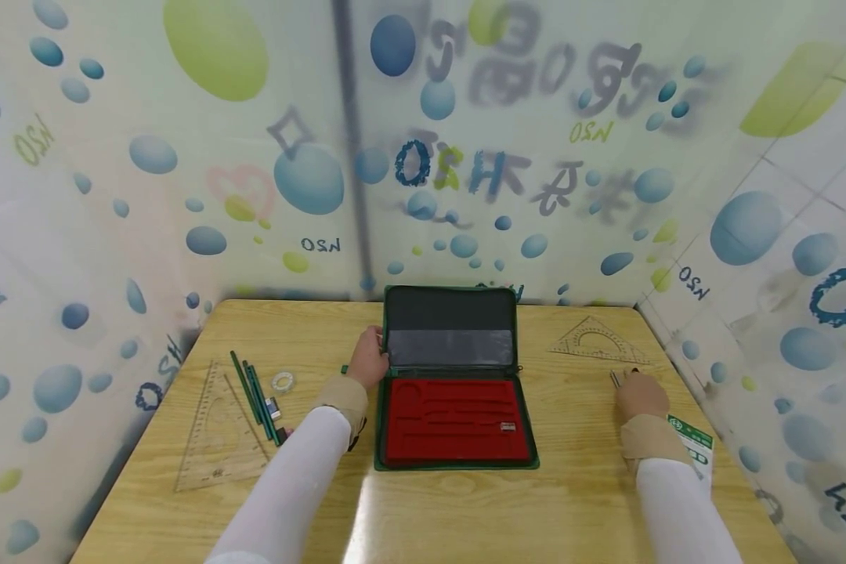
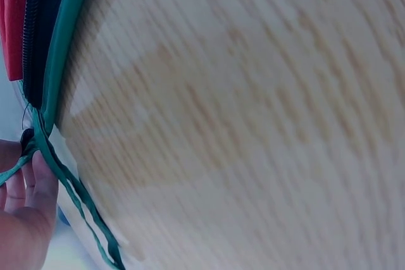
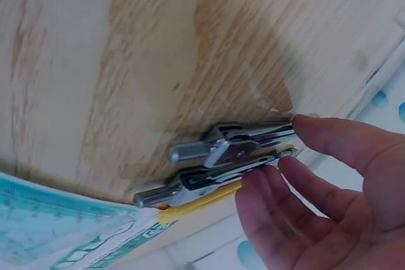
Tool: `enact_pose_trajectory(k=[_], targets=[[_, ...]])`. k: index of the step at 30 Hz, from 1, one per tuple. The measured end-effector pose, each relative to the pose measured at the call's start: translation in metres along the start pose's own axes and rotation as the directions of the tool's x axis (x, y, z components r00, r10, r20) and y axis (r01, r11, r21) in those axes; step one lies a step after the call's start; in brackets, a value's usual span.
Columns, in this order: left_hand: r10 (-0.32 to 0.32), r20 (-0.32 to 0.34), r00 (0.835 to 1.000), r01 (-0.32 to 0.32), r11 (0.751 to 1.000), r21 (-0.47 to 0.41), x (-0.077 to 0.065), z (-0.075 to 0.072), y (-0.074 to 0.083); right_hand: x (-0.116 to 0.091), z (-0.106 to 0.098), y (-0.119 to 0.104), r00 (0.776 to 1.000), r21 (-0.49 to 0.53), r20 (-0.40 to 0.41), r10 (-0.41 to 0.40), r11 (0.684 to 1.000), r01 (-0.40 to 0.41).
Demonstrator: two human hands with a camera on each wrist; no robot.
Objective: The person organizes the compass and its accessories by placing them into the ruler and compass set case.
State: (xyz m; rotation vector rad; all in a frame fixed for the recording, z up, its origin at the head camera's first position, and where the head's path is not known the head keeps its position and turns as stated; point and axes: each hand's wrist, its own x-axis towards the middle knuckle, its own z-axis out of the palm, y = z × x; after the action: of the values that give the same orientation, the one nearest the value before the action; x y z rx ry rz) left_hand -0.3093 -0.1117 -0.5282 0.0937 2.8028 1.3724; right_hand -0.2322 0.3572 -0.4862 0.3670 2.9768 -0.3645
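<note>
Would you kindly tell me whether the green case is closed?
No, its lid is open, exposing the red tray.

curtained work nook: wood-grain table [image 1: 465, 513], bubble-printed curtains [image 1: 423, 243] around three sides.

The left hand [image 1: 368, 360] is pinching; well apart, the right hand [image 1: 641, 395] is curving its fingers [image 3: 254, 212] opposite its thumb [image 3: 342, 142]; both arms [image 1: 289, 479] are lying outstretched behind them.
</note>
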Motion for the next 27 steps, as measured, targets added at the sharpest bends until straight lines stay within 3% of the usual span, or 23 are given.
enact_pose_trajectory(k=[16, 27], targets=[[0.004, -0.002, 1.000, -0.004, 1.000, -0.003, -0.001, -0.001, 0.004, 0.003, -0.001, 0.005, 0.998, 0.037, 0.047, 0.030, 0.999, -0.032], [-0.013, 0.004, 1.000, 0.013, 1.000, -0.004, 0.000, -0.001, 0.003, 0.009, 0.007, -0.001, 0.995, 0.009, 0.038, -0.095, 0.995, 0.095]])
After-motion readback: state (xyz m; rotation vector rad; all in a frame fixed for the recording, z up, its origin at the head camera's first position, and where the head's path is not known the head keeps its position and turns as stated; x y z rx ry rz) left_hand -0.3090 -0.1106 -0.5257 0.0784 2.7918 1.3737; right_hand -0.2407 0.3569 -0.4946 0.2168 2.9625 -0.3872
